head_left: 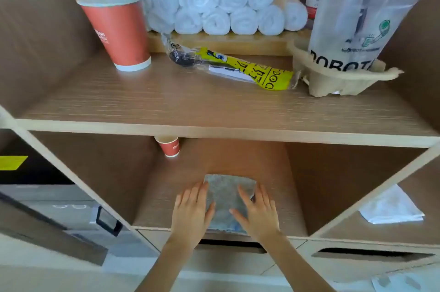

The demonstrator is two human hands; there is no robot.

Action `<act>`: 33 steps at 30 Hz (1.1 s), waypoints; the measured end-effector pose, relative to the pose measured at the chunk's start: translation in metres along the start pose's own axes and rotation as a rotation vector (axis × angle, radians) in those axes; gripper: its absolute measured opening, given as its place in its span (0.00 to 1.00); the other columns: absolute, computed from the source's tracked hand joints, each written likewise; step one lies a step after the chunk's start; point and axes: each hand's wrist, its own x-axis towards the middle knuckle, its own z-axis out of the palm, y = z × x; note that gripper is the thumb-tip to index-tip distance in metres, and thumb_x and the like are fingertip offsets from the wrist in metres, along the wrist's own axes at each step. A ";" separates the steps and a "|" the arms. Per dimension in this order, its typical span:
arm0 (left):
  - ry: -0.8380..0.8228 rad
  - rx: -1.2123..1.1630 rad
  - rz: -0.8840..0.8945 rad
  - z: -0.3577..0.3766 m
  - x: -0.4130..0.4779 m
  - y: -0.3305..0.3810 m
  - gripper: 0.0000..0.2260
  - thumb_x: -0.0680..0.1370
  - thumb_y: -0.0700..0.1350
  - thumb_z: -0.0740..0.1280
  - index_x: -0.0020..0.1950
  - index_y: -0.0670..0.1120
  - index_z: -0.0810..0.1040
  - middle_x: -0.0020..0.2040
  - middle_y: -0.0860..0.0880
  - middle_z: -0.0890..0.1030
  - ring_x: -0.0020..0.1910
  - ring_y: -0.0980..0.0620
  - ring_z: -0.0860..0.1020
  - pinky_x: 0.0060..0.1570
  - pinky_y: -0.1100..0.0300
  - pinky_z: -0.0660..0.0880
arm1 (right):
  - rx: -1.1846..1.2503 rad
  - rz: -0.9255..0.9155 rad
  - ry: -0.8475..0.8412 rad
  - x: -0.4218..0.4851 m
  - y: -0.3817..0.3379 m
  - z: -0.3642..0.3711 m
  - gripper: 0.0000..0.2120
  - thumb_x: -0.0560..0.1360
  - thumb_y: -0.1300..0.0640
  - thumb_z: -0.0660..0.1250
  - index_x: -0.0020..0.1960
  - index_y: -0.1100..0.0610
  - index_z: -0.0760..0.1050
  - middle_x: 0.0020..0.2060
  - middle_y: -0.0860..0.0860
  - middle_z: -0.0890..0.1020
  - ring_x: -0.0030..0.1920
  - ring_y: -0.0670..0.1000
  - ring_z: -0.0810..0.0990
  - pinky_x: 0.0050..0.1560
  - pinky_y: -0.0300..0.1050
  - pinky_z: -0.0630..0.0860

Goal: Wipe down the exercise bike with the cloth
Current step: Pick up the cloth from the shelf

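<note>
A folded grey cloth (226,198) lies flat on the lower shelf (290,215) of a wooden unit, near its front edge. My left hand (190,213) rests palm down on the cloth's left side, fingers spread. My right hand (257,213) lies flat on its right side, fingers spread too. Neither hand grips the cloth. No exercise bike is in view.
The upper shelf (119,103) carries a large red paper cup (116,32), rolled white towels (221,5), a yellow packet (250,70) and a bagged drink in a cardboard holder (342,77). A small red cup (169,146) stands at the lower shelf's back. White paper (392,208) lies in the right compartment.
</note>
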 end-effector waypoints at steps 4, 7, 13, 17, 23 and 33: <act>0.030 0.044 0.029 0.003 0.009 -0.009 0.22 0.76 0.54 0.58 0.60 0.40 0.79 0.53 0.44 0.82 0.46 0.46 0.80 0.44 0.53 0.77 | 0.006 0.075 -0.019 0.005 -0.002 0.009 0.33 0.76 0.30 0.39 0.66 0.47 0.69 0.57 0.68 0.78 0.57 0.67 0.79 0.54 0.62 0.76; 0.028 0.043 0.051 0.008 0.014 -0.014 0.23 0.77 0.54 0.58 0.61 0.40 0.79 0.54 0.44 0.82 0.47 0.46 0.81 0.44 0.52 0.77 | -0.040 0.066 -0.055 0.008 -0.004 0.013 0.34 0.77 0.32 0.39 0.63 0.48 0.74 0.55 0.68 0.79 0.55 0.67 0.80 0.52 0.60 0.77; 0.022 -0.011 0.082 0.013 0.022 -0.015 0.22 0.77 0.54 0.58 0.61 0.41 0.79 0.55 0.45 0.82 0.50 0.46 0.81 0.48 0.52 0.78 | 0.214 0.012 0.029 0.005 -0.013 0.002 0.23 0.70 0.45 0.69 0.63 0.53 0.77 0.55 0.54 0.79 0.54 0.57 0.79 0.53 0.50 0.77; 0.008 -0.045 0.095 0.014 0.022 -0.018 0.21 0.77 0.54 0.58 0.61 0.42 0.79 0.56 0.46 0.82 0.51 0.47 0.81 0.50 0.52 0.78 | 0.549 0.125 -0.116 0.012 -0.015 -0.006 0.23 0.73 0.57 0.71 0.67 0.49 0.72 0.63 0.51 0.71 0.64 0.52 0.70 0.64 0.39 0.66; 0.002 -0.072 0.109 0.010 0.023 -0.022 0.20 0.77 0.53 0.58 0.61 0.43 0.80 0.57 0.47 0.81 0.53 0.48 0.80 0.51 0.52 0.78 | 0.589 0.088 -0.192 0.024 -0.014 -0.010 0.24 0.73 0.60 0.71 0.65 0.44 0.73 0.66 0.49 0.74 0.58 0.49 0.78 0.60 0.35 0.71; -0.018 -0.045 0.109 0.007 0.016 -0.024 0.20 0.77 0.53 0.58 0.60 0.43 0.80 0.55 0.47 0.82 0.52 0.48 0.80 0.50 0.51 0.79 | 0.544 -0.048 -0.238 0.024 -0.007 -0.021 0.20 0.76 0.61 0.65 0.66 0.47 0.74 0.67 0.48 0.73 0.36 0.39 0.79 0.44 0.31 0.76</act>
